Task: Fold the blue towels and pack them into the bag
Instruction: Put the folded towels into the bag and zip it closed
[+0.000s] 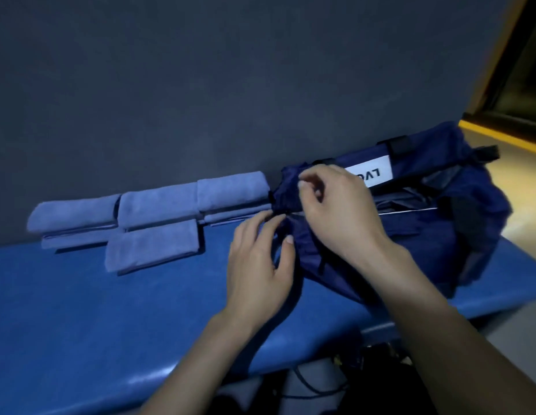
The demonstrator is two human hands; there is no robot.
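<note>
Towels (159, 208) soft matt cloth; bag (440, 235) thin fabric; bench (81, 310) glossy, smooth.

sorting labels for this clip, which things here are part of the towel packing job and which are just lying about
Part of the job:
- folded blue towels, on the bench beside the bag
- navy bag
- left hand and right hand, both pinching the bag's fabric

Just lying about:
- blue padded bench
- black cables under the bench
</note>
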